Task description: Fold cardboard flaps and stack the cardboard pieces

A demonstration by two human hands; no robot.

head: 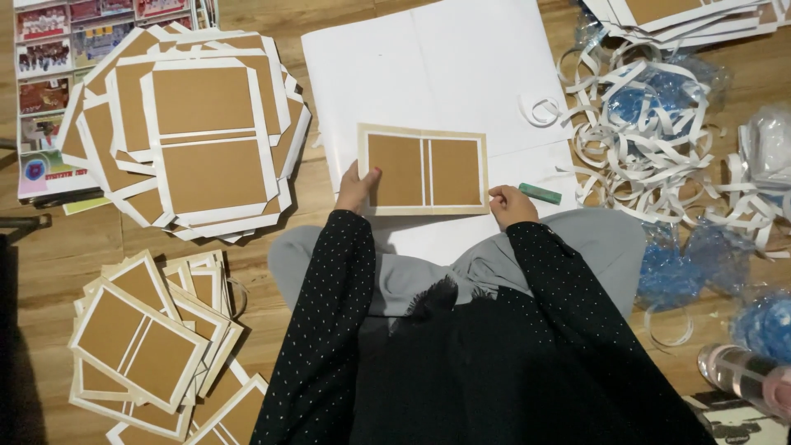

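A brown cardboard frame (423,170) with pale edges and a white centre strip lies on a large white sheet (428,66). My left hand (358,189) grips its lower left corner, thumb on top. My right hand (511,204) pinches its lower right corner. Both arms wear black dotted sleeves, and my grey-clad knees sit under the sheet's near edge. A small green stick (540,194) lies just right of my right hand.
A big fanned stack of brown-and-white frames (198,132) lies at upper left over printed sheets (45,58). Smaller frame stacks (140,342) sit at lower left. White paper strips (651,132) and blue plastic wrap (684,272) litter the wooden floor at right.
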